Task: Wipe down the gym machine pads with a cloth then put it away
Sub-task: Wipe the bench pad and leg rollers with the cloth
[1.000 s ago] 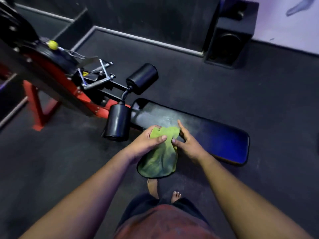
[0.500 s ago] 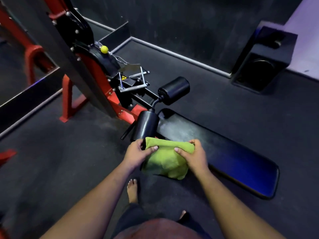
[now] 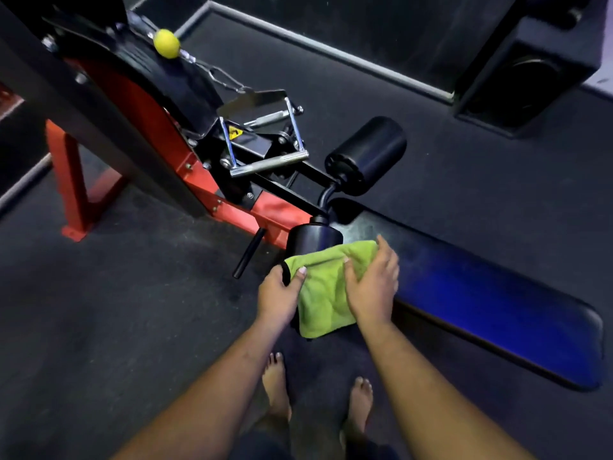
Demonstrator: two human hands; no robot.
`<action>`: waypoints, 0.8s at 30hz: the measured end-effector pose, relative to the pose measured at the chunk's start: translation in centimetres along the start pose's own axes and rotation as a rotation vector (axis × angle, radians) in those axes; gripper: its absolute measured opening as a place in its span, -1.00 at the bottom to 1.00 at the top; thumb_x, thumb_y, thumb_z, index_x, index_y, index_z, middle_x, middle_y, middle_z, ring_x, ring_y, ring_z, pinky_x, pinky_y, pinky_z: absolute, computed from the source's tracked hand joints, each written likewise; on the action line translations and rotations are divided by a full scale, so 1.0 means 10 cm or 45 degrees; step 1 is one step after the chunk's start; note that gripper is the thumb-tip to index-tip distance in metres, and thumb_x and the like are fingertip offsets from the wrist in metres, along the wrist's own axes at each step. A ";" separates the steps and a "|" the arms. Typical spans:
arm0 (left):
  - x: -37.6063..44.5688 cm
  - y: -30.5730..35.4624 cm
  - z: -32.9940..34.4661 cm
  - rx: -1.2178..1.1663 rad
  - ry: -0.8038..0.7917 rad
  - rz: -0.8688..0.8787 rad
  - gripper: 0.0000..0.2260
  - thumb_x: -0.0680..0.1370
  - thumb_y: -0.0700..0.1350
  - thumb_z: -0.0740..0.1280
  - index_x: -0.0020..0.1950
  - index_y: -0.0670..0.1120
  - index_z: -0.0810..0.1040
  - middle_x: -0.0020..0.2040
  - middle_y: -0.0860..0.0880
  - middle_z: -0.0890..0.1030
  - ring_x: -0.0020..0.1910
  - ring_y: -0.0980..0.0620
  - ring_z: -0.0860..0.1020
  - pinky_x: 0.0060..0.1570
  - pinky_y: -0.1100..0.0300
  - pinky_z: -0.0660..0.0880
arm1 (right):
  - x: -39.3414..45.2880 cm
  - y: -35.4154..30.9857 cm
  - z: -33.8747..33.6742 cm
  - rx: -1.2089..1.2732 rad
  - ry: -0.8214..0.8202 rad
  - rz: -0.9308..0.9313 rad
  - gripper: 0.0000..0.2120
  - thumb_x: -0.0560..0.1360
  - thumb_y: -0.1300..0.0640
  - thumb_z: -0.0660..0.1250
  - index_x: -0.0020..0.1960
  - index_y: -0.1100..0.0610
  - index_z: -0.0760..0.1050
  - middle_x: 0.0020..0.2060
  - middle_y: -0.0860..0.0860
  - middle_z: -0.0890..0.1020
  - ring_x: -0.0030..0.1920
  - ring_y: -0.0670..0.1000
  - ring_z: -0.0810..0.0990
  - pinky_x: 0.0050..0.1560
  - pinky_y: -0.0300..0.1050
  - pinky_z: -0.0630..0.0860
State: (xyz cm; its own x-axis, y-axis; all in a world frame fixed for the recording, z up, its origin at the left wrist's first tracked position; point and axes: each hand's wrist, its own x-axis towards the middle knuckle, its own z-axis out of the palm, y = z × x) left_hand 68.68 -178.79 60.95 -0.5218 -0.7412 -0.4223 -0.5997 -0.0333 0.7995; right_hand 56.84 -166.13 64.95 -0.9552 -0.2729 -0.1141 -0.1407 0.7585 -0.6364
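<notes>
A green cloth (image 3: 323, 287) is draped over the near black roller pad (image 3: 310, 239) of a red and black gym machine. My left hand (image 3: 280, 295) grips the cloth's left edge, thumb on top. My right hand (image 3: 373, 287) lies flat on the cloth's right side, fingers spread. A second roller pad (image 3: 368, 154) stands further back. The long black bench pad (image 3: 481, 287) runs low to the right, glossy with a blue reflection.
The red machine frame (image 3: 142, 127) with a chrome cable handle (image 3: 265, 161) and a yellow ball (image 3: 166, 43) rises at the left. A black speaker box (image 3: 530, 68) stands at the back right. My bare feet (image 3: 275, 383) are on dark rubber flooring.
The cloth has gone from hanging between my hands over the bench to lying over the near roller pad. My right hand has flattened on it. The view has moved closer to the machine.
</notes>
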 end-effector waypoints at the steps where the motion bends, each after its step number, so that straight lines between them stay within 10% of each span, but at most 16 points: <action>1: 0.12 -0.08 0.02 0.034 0.005 0.015 -0.63 0.60 0.18 0.33 0.05 -0.13 0.61 -0.06 -0.09 0.68 -0.03 -0.11 0.64 -0.01 0.02 0.54 | 0.03 -0.02 0.14 -0.030 -0.085 -0.010 -0.20 0.55 -0.22 0.36 0.63 0.04 0.10 0.57 0.16 0.21 0.55 0.23 0.19 0.44 0.36 0.22; 5: 0.39 -0.39 0.10 0.040 -0.029 0.098 -0.44 0.60 0.25 0.11 0.08 -0.21 0.64 0.07 -0.18 0.60 0.13 -0.13 0.54 0.14 0.13 0.39 | -0.12 0.13 0.80 -0.210 -0.556 -0.047 -0.03 0.36 -0.62 0.06 0.59 -0.34 -0.32 0.60 -0.15 -0.38 0.64 0.12 -0.27 0.39 0.59 0.13; 13: 0.30 -0.68 0.24 -0.194 -0.072 0.066 -0.21 0.50 0.37 0.01 0.60 -0.06 0.29 0.53 0.08 0.31 0.52 0.18 0.23 0.49 0.29 0.10 | 0.25 0.06 1.18 -0.304 -0.352 -0.181 -0.16 0.53 -0.41 0.15 0.63 -0.25 -0.24 0.64 -0.07 -0.28 0.63 0.24 -0.17 0.39 0.50 0.27; 24: 0.29 -0.59 0.52 -0.927 0.004 -0.165 -0.34 0.48 0.28 0.22 0.56 0.25 0.14 0.60 0.05 0.29 0.57 0.11 0.26 0.60 -0.06 0.15 | -0.05 0.62 0.81 -0.455 -0.584 -0.720 -0.17 0.46 -0.28 0.21 0.64 -0.25 -0.07 0.65 -0.18 -0.18 0.64 0.09 -0.27 0.47 0.55 0.01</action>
State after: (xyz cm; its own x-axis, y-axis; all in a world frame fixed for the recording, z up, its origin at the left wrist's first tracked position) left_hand 67.55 -177.29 52.74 -0.4715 -0.7032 -0.5322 -0.1011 -0.5564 0.8247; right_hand 58.57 -166.06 54.87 -0.5240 -0.8282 -0.1989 -0.7191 0.5553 -0.4177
